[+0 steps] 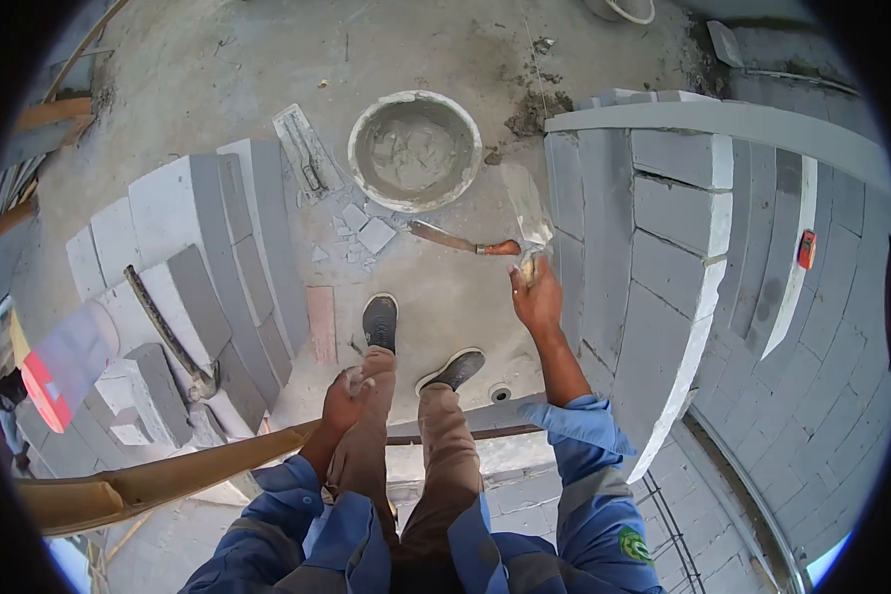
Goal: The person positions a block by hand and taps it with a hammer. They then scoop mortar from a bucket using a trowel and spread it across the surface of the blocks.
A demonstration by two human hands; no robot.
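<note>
Head view: gripping a pale, smudged, flat-bladed tool (525, 203) in the right hand (537, 285), near the edge of the floor (455, 317). Curling the left hand (344, 401); cannot tell whether holding anything.

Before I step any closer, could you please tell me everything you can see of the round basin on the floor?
The basin is round and grey, with a thick, pale, crusted rim; its material is unclear. It stands upright and open on the dusty floor, ahead of the person's feet. Inside is a grey, lumpy mix that looks like mortar, its surface uneven. Neither the left hand nor the right hand touches it.
</note>
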